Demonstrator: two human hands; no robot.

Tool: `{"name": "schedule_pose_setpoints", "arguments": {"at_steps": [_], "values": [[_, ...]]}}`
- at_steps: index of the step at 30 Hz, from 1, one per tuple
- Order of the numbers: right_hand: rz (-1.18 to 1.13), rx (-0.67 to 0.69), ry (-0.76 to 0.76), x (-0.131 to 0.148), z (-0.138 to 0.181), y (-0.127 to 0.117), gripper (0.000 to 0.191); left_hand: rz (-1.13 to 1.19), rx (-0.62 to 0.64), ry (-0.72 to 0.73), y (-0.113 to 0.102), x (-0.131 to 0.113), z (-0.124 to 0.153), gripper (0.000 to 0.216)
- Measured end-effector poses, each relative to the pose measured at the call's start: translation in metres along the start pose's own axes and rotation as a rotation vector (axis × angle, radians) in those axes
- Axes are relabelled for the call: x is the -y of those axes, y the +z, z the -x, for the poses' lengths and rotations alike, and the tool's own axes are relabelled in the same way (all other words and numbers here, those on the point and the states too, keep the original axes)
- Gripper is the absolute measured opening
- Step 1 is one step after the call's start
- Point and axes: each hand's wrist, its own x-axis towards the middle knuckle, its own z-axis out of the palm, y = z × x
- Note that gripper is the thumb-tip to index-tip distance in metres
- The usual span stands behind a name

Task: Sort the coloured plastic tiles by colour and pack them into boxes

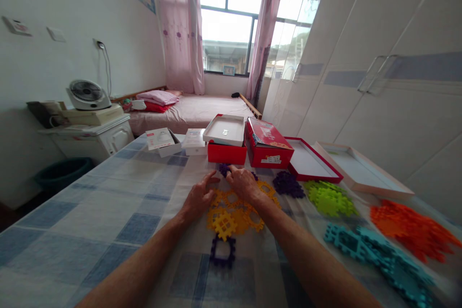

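My left hand (198,197) lies on the checked tablecloth (108,202) with fingers stretched forward, touching the left edge of a cluster of yellow interlocking foam tiles (231,214). My right hand (243,184) rests over the top of that cluster, fingers curled around a dark purple tile (224,169) at its far end. A single purple square frame tile (223,250) lies just nearer than the yellow ones. Both forearms reach in from the bottom edge.
Piles of tiles lie to the right: purple (288,184), green (330,198), orange (411,228), teal (378,255). Red boxes (267,147) and open lids (312,160) stand beyond my hands, small white boxes (162,140) to their left. A bed, a cabinet with a fan and wardrobes surround the table.
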Motion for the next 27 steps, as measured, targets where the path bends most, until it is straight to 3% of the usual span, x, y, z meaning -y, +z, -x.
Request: {"name": "schedule_pose_setpoints", "arguments": {"at_steps": [4,8,15,21,24,27], "values": [[0.024,-0.025,-0.097,0.008,0.011,0.001,0.030,0.019,0.078,0.069,0.003,0.002,0.001,0.071],[0.022,-0.045,-0.133,0.010,0.011,0.007,0.027,0.009,0.047,0.133,0.003,0.004,0.001,0.072],[-0.053,-0.125,0.066,-0.005,0.017,-0.010,0.024,-0.034,0.018,0.139,-0.005,0.004,0.003,0.064],[-0.151,-0.279,0.322,-0.078,0.072,-0.045,0.025,-0.058,-0.048,0.001,-0.008,0.007,-0.002,0.059],[-0.177,-0.141,0.452,-0.120,0.095,-0.051,0.027,-0.070,-0.055,-0.018,-0.008,0.007,-0.004,0.058],[-0.192,-0.054,0.464,-0.139,0.107,-0.047,0.025,-0.076,-0.082,-0.036,-0.008,0.006,-0.004,0.058]]}}
